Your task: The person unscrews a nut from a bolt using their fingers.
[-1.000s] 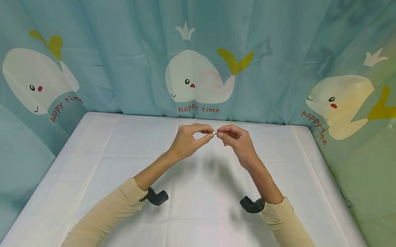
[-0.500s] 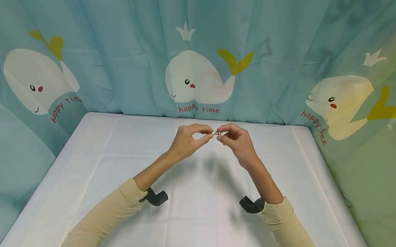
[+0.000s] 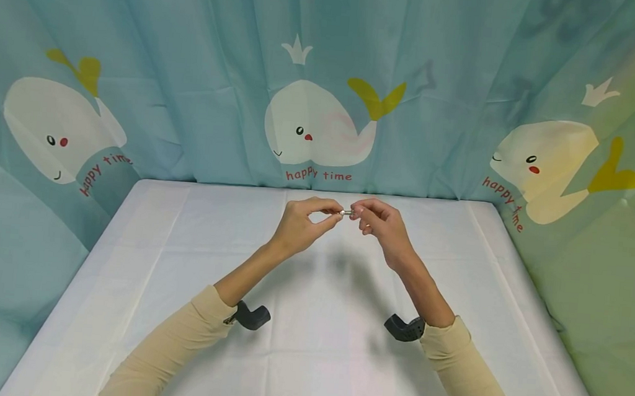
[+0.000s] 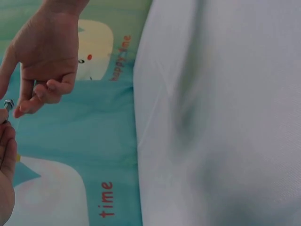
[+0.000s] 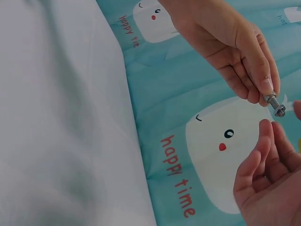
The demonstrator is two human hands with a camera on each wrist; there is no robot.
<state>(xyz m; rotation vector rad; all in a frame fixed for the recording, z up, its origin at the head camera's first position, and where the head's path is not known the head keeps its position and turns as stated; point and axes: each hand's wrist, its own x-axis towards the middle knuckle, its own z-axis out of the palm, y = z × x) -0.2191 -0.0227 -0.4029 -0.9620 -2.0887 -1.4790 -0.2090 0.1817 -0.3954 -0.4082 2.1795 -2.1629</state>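
Observation:
A small silver bolt (image 5: 273, 100) is pinched at one end between the thumb and fingers of my left hand (image 3: 301, 221). Its threaded shank shows, with a hex nut (image 5: 279, 111) near the free end, which points toward my right hand (image 3: 379, 224). In the right wrist view, the right thumb and fingers stand spread around the nut, apart from it. The left wrist view also shows a gap between the right fingers (image 4: 51, 89) and the hex end. Both hands are held above the table's far part. Left fingertips hide the bolt's other end.
A white cloth covers the table (image 3: 304, 371). Blue-green curtains (image 3: 217, 122) printed with whales hang along the back and both sides. Dark curved wrist mounts (image 3: 252, 316) stick out inward from both sleeves.
The right thumb and fingers were at the bolt's free end; they have parted and drawn slightly to the right, with the thumb shifting. The left hand keeps its pinch and stays put.

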